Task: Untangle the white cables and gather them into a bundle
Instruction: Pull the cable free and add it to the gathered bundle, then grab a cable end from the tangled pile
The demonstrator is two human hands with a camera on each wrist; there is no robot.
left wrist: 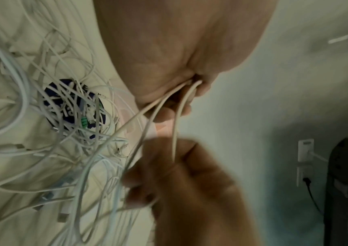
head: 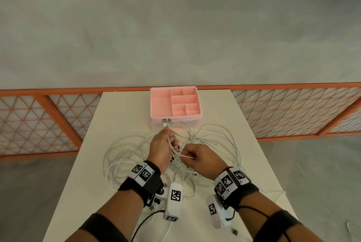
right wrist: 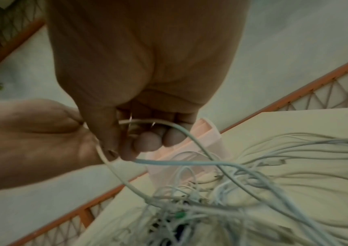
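Note:
A tangle of white cables [head: 125, 153] sprawls over the middle of the white table [head: 121, 109]. My left hand [head: 165, 140] grips several cable ends, their USB plugs [head: 166, 122] sticking out above the fist toward the pink tray. In the left wrist view the held cables [left wrist: 169, 103] run down from the curled fingers. My right hand [head: 188, 156] sits just right of the left and pinches a white cable [right wrist: 143, 122] that loops down into the tangle [right wrist: 190, 208]. Both hands hover above the pile's centre.
A pink compartment tray [head: 156, 105] stands at the table's far edge, just beyond the hands. An orange lattice fence [head: 293, 110] runs behind the table. A loose plug [head: 234, 232] lies near the front right. A dark round sticker [left wrist: 53, 93] lies under the cables.

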